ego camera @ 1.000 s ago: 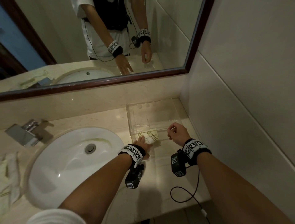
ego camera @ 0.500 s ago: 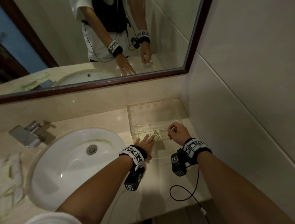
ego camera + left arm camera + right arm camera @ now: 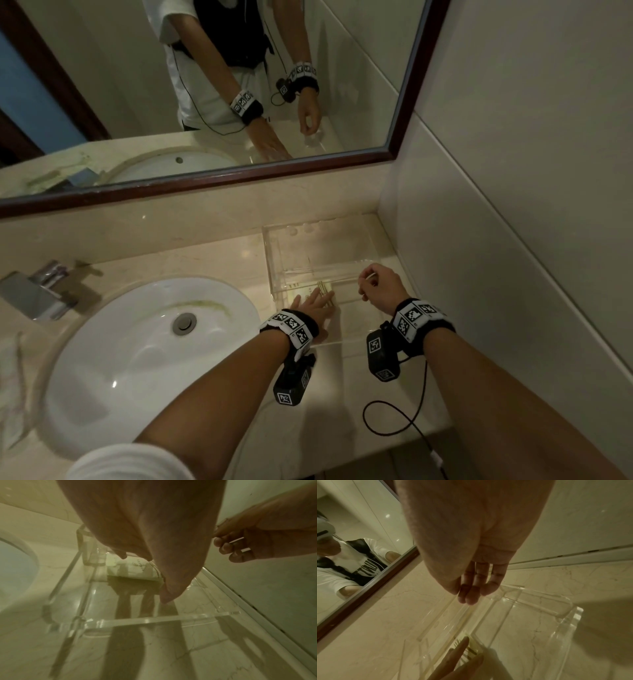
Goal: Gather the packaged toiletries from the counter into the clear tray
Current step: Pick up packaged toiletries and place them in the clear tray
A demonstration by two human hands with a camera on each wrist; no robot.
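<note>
left hand (image 3: 317, 301): fingers flat on toiletry packet (image 3: 135, 568) at clear tray (image 3: 342, 240)'s 7 o'clock corner | right hand (image 3: 378, 286): curled at the rim, grip unclear | risk: my withdrawing fingers could drag the packet out over the low wall

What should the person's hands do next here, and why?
Probably lower the right hand and let go of the slim item it pinches, dropping it into the clear tray. That hand hovers over the tray, while the left hand lies flat on a flat packet inside it.
</note>
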